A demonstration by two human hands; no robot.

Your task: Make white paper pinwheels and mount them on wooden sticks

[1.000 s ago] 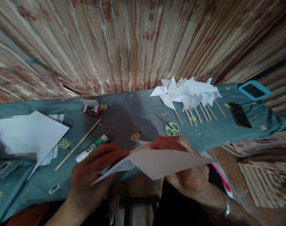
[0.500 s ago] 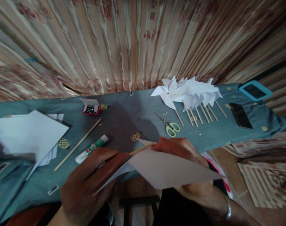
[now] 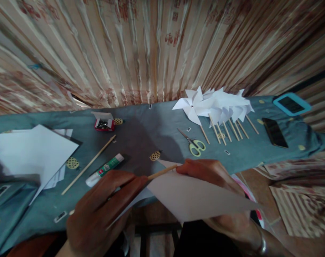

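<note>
My left hand (image 3: 106, 210) is closed round a thin wooden stick (image 3: 162, 172), whose end pokes out past the fingers to the right. Against that end rests a white paper pinwheel (image 3: 199, 200), its folded blades spread below and beside the stick. My right hand (image 3: 213, 175) pinches the pinwheel near its centre, by the stick's tip; part of this hand is behind the paper. A small pin seems to show at the joint, though it is too fine to be sure. Just beyond my left hand lie a glue stick (image 3: 106, 169) and another wooden stick (image 3: 89, 164).
Several finished pinwheels (image 3: 216, 105) lie at the back right, with green-handled scissors (image 3: 196, 147) before them. A phone (image 3: 274, 132) and a blue-framed device (image 3: 292, 104) are farther right. A red box of pins (image 3: 104, 125) and white paper sheets (image 3: 36, 153) are on the left.
My right hand has shifted slightly right and down, and more of the stick's tip shows. The pinwheel's paper has dipped a little. A stick's lower end now shows left of my left hand.
</note>
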